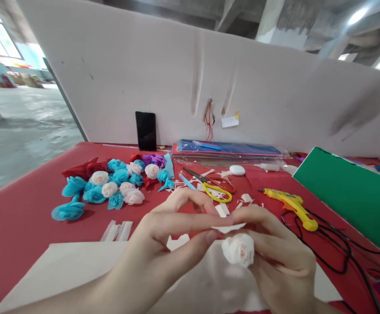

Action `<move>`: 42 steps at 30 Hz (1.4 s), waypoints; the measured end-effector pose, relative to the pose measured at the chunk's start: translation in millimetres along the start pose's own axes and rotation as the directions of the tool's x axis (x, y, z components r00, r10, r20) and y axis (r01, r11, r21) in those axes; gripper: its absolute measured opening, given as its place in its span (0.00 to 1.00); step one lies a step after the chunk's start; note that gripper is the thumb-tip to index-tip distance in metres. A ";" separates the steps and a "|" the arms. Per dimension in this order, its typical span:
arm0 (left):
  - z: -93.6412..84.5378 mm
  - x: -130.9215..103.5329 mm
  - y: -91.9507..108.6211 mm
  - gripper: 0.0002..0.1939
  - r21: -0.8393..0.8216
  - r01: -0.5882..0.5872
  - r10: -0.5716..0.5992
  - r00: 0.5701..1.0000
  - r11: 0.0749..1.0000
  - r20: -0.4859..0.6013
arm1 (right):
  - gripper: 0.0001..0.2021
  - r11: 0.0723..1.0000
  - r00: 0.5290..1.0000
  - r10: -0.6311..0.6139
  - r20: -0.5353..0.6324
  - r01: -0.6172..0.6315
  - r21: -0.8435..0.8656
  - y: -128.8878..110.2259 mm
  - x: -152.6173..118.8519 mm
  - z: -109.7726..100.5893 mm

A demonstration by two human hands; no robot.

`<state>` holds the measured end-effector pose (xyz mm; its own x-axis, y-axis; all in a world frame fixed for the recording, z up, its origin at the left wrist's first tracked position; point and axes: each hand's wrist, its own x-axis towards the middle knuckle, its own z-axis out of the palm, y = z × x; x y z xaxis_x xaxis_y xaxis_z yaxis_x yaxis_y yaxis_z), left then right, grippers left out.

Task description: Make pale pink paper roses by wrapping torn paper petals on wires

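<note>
In my right hand (pixel 278 257) is a small white paper rose (pixel 239 250) with a pinkish centre, its bloom facing me. My left hand (pixel 173 244) pinches the edge of a thin white paper strip (pixel 229 227) between thumb and fingers, just above the rose. The right fingertips touch the strip's other end. Beneath both hands lies a large pale sheet (pixel 79 261) on the red table. Scissors (pixel 209 183) with red and yellow handles rest open beyond my hands, amid white paper scraps (pixel 246 198).
Blue, white, red and purple paper flowers (pixel 114 185) are heaped at left. A yellow glue gun (pixel 291 207) with black cable lies right, by a green board (pixel 353 196). At the back are a phone (pixel 146 131) against the partition (pixel 144 65) and plastic-wrapped blue sheets (pixel 235 148).
</note>
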<state>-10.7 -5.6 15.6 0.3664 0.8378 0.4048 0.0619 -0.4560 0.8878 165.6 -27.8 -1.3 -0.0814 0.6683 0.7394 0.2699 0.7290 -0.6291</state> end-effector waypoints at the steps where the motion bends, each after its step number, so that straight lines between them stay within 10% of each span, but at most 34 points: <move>1: -0.1 -0.4 1.1 0.13 0.001 -0.007 0.007 1.000 1.000 -0.002 | 0.07 1.000 1.000 0.002 -0.007 -0.002 0.003 0.6 -0.4 0.6; 24: -8.2 2.0 2.0 0.07 0.082 0.211 -0.215 0.976 0.974 0.042 | 0.05 0.972 0.978 0.211 -0.007 -0.209 0.105 -2.9 7.3 8.9; 34: -12.9 11.8 4.5 0.07 0.107 0.260 -0.271 0.956 0.960 0.115 | 0.03 0.680 0.758 0.595 0.267 -0.652 0.337 2.4 10.1 7.4; 42: -14.7 13.3 -1.7 0.04 0.068 0.336 -0.342 0.932 0.939 0.117 | 0.03 0.626 0.707 0.643 0.293 -0.706 0.330 7.3 10.5 6.9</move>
<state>-19.6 10.7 22.7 0.4292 0.9019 0.0483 0.2446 -0.1676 0.9550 160.1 -14.4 0.2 -0.1649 0.9851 0.0481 -0.0897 0.0336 -0.9954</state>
